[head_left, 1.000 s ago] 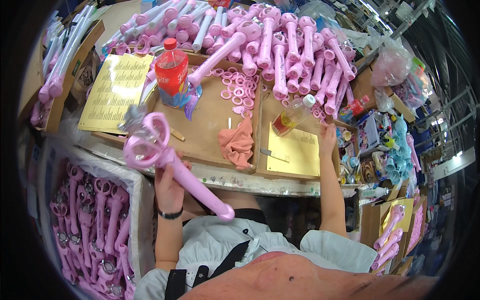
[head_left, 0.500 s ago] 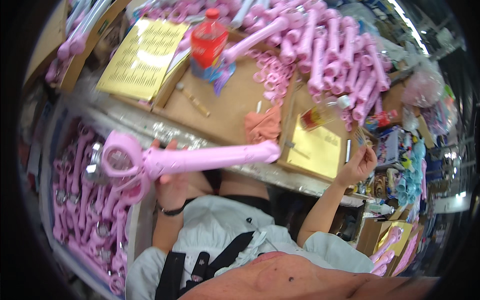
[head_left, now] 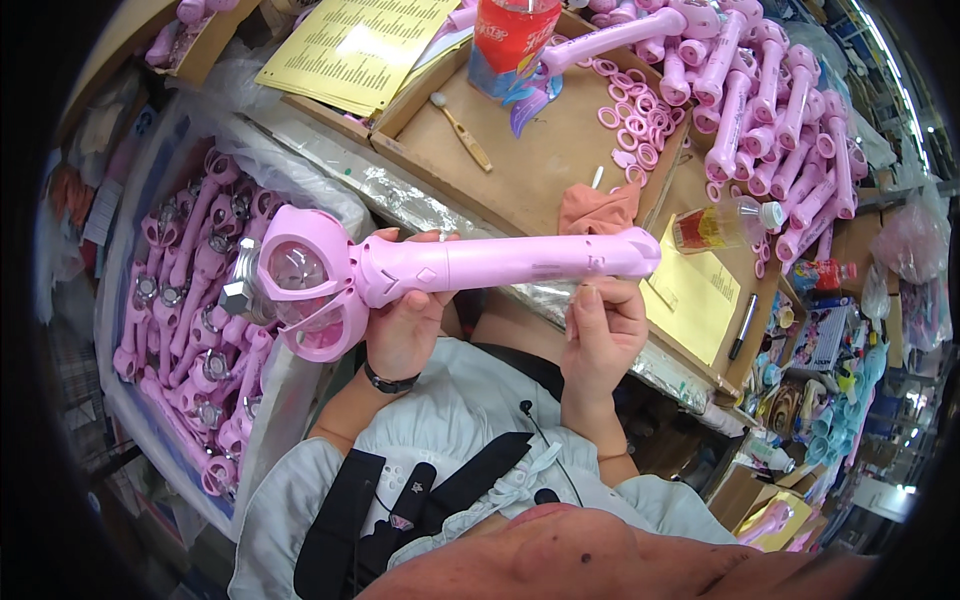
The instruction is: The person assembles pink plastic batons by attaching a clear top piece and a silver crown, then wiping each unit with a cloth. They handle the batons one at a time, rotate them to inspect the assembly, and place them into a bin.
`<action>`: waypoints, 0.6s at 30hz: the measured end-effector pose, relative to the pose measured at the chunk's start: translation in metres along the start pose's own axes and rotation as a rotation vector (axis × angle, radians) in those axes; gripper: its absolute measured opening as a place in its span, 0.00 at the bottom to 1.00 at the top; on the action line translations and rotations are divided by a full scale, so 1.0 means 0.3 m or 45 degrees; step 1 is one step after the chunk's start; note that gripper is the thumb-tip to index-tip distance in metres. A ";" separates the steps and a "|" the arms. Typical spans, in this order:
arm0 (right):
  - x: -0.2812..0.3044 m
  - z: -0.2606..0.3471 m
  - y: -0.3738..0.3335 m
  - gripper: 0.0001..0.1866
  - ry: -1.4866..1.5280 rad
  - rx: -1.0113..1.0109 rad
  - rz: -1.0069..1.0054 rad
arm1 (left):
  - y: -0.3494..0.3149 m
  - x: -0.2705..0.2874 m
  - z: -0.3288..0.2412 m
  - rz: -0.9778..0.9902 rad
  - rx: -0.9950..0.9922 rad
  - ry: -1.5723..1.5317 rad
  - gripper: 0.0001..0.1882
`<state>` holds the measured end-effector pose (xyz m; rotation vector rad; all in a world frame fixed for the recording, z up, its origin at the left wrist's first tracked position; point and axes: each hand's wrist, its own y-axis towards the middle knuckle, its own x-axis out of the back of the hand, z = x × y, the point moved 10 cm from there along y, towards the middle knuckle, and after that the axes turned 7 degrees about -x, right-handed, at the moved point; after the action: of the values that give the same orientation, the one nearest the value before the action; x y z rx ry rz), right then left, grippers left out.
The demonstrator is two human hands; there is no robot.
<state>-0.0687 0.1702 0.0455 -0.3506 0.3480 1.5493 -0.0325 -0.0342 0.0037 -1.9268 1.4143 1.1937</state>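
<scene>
Beside the table's [head_left: 330, 150] near edge, a crate [head_left: 285, 410] holds wands [head_left: 187, 262]. Your left hand [head_left: 410, 330] grips one pink wand [head_left: 480, 265], handle across that edge. A cloth [head_left: 598, 212] lies at the tray's [head_left: 540, 150] near right corner. Your right hand [head_left: 608, 325] is pinched beside the handle's end, contents unclear.

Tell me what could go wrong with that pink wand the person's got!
The pink wand could slip: the left hand holds it near its big head, and its long handle sticks out sideways. If it fell, the clear ball in the head might get scratched or cracked. Also, the white-capped bottle is right beside the piled pink wands, so a sliding one might bump it.
</scene>
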 end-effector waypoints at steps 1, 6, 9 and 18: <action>0.000 -0.010 -0.003 0.06 -0.029 -0.018 0.000 | -0.003 -0.009 0.004 0.015 0.018 -0.016 0.35; 0.011 0.017 -0.033 0.07 -0.149 0.121 -0.024 | -0.016 -0.021 0.024 -0.024 0.102 -0.077 0.34; 0.011 0.039 -0.042 0.07 -0.194 0.204 -0.020 | -0.018 -0.028 0.028 -0.021 0.117 -0.085 0.34; -0.007 0.058 -0.050 0.07 -0.392 0.292 -0.028 | -0.014 -0.037 0.011 -0.007 0.113 -0.058 0.34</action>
<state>-0.0537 0.1758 0.0621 0.0636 0.2751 1.4964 -0.0310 -0.0244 0.0109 -1.8309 1.4137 1.1457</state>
